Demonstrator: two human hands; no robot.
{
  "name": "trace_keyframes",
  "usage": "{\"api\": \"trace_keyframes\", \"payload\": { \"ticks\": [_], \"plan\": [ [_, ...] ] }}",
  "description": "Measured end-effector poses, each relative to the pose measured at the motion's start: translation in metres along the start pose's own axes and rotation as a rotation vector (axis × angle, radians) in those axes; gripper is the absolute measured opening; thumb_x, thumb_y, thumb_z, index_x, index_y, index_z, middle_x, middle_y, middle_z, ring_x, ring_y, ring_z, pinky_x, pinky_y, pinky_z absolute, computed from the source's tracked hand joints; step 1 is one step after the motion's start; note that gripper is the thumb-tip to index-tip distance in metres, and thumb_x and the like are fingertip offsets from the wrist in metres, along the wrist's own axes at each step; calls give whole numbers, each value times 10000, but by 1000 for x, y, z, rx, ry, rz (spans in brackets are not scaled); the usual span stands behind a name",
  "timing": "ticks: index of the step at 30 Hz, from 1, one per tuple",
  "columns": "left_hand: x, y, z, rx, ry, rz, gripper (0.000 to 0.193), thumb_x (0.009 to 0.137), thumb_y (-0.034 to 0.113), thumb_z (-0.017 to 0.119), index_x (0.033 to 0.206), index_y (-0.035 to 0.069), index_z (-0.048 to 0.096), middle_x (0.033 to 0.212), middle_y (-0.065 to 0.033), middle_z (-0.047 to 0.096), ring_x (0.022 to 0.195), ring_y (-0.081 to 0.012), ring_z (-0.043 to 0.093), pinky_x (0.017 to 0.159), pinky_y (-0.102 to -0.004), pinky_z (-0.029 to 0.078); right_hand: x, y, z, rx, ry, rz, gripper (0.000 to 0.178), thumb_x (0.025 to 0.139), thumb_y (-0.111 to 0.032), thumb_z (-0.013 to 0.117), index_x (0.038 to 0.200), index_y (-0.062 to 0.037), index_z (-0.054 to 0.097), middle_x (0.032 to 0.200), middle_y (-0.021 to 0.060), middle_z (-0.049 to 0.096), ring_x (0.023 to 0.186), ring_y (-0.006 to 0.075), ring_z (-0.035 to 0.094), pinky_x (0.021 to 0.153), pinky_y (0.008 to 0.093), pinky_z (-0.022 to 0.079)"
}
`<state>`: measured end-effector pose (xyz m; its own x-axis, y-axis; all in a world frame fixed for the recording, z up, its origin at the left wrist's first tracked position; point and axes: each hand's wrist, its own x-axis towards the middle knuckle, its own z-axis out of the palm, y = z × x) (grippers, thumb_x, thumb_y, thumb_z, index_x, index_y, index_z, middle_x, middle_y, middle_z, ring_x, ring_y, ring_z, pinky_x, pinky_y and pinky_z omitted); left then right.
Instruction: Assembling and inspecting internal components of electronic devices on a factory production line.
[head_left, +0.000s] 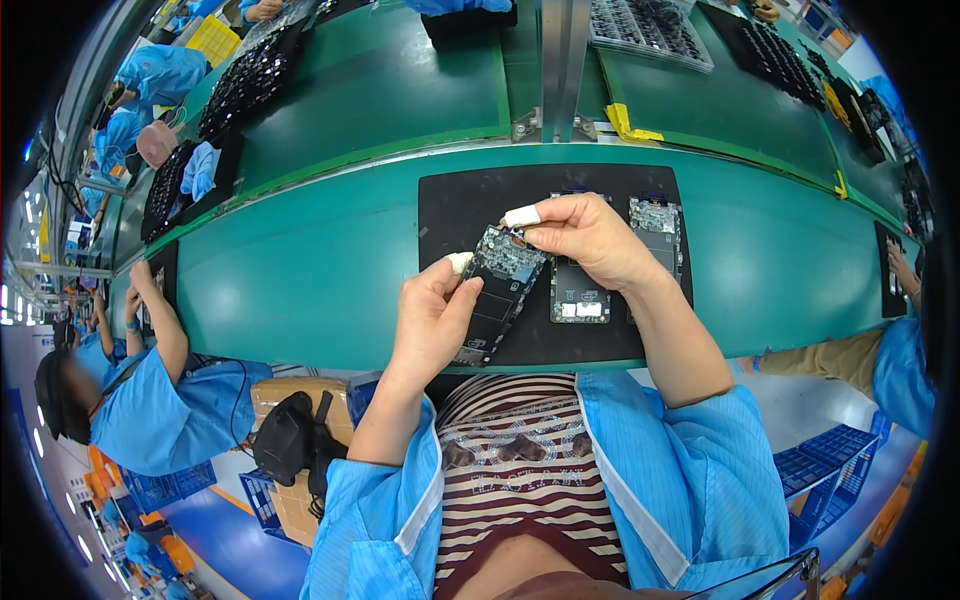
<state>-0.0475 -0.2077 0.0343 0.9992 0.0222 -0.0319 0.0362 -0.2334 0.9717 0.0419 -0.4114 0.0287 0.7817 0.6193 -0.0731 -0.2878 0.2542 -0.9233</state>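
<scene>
- Black-framed glasses [800, 572] cut across the lower right of the frame, with my striped shirt [525, 470] and open blue smock [700, 470] filling the bottom centre.
- Just above centre I hold a phone mid-frame [497, 300], its circuit board bared at the upper end; it is tilted, upper end leaning to the right, above a black mat [455, 205] on the green worktop [300, 270].
- Of my hands, the left hand [430, 315] grips its left edge, thumb laid over the face; the right hand [598, 240] pinches the top end between thumb and forefinger. Whether a tiny connector or flex sits in that pinch is too small to tell. Both forefingers wear white finger cots [521, 216].
- How far along I am, judging by what shows: one unit is lifted and being handled at its board end, and that handling looks unfinished. A second phone unit [581, 290] and a third phone unit [655, 245] lie on the mat right of centre, partly covered by my right arm. I cannot tell whether those two are finished or waiting.
- At the left of the frame a co-worker [165, 405] in blue sits along the same worktop; black component trays [255, 80] stand at the upper left, beyond the green divider strip.
</scene>
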Motion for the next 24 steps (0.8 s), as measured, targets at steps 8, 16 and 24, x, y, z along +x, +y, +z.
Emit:
{"api": "trace_keyframes", "payload": {
  "ticks": [8, 16, 24],
  "plan": [
    [1, -8, 9, 86, 76, 71, 108, 857, 20, 623, 778, -23, 563, 548, -21, 519, 521, -32, 393, 443, -260, 314, 0, 1, 5, -35, 62, -58, 272, 880, -4, 614, 1147, 44, 633, 1083, 131, 678, 1000, 162, 643, 903, 274, 503],
    [3, -13, 9, 143, 102, 98, 104, 850, 23, 632, 776, -21, 574, 539, -38, 524, 500, -48, 404, 440, -267, 328, 1, 4, 2, -188, 35, 1, 261, 916, -68, 599, 1156, 24, 644, 1002, 44, 684, 900, 85, 609, 839, 225, 479],
    [8, -16, 15, 103, 140, 93, 42, 830, -1, 627, 807, -29, 607, 551, -51, 542, 493, -65, 430, 451, -276, 342, -1, 7, 0, -542, -36, -99, 172, 936, -117, 575, 950, 37, 650, 710, -20, 557, 684, 29, 463, 606, 229, 406]
  ]
}}
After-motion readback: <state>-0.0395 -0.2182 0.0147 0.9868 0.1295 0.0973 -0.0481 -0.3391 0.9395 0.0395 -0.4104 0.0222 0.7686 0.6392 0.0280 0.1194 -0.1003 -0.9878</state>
